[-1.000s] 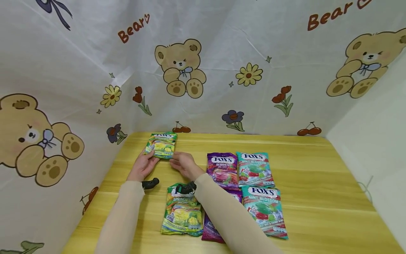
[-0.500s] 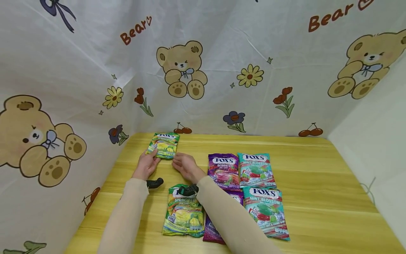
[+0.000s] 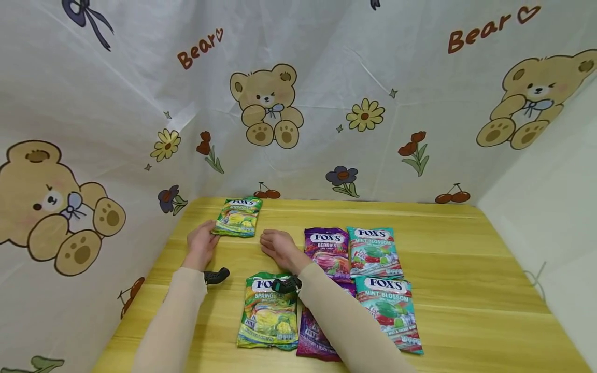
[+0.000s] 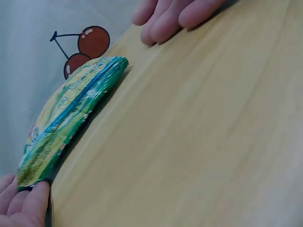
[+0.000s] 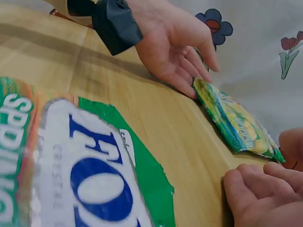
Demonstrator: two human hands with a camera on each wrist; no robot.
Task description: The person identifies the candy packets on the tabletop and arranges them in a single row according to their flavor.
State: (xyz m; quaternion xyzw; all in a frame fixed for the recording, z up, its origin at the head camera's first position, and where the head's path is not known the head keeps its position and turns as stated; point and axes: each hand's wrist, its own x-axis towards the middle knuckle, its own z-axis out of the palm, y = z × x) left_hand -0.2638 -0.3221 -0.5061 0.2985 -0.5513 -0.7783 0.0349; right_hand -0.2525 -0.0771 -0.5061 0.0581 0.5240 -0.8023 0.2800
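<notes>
A green and yellow Fox's Spring Tea candy bag (image 3: pixel 238 217) lies at the far left of the table, near the back curtain. My left hand (image 3: pixel 202 243) is at its near left corner; in the right wrist view the fingers (image 5: pixel 189 78) touch that corner while the thumb stands apart from it. To the right of this bag, a small gap away, my right hand (image 3: pixel 281 249) rests with loosely bent fingers and holds nothing. A second Spring Tea candy bag (image 3: pixel 268 316) lies nearer, below the right wrist, its top partly hidden by the black wrist camera (image 3: pixel 286 284).
Right of the near Spring Tea bag lie purple Berries candy bags (image 3: pixel 327 251), the lower one partly covered by my right sleeve (image 3: pixel 347 324). Two teal Mint Blossom bags (image 3: pixel 374 252) lie beside them. A bear-print curtain (image 3: pixel 322 171) hangs along the table's back and left edges.
My left hand has let go of the far Spring Tea bag, its thumb coming off the top and the hand shifting left. My right hand has drawn slightly away to the right.
</notes>
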